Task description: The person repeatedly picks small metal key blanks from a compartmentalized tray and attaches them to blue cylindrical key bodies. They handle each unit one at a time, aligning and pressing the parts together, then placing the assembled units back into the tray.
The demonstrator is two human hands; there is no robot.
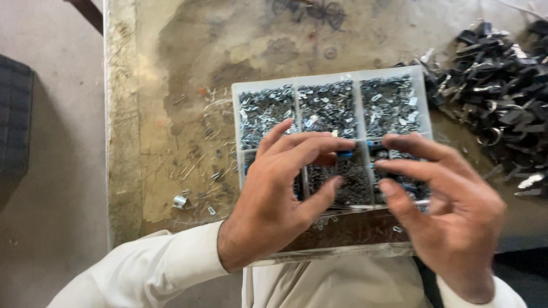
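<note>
Clearly, we work over a stained workbench (188, 68), where stray clips lie scattered, among them a small metal clip (180, 201) near the edge. Next comes our clear compartment box (242, 94), set close to the body so each sort of small metal part stays separate and within reach. Our left hand (274, 199) hovers over it, fingers curled, pinching a small blue piece (345, 153) at the fingertips. Our right hand (445, 211) meets it with fingers half bent; whether it grips anything we cannot tell. Far right, a heap of black clips (496, 85) waits, well apart from the box.
</note>
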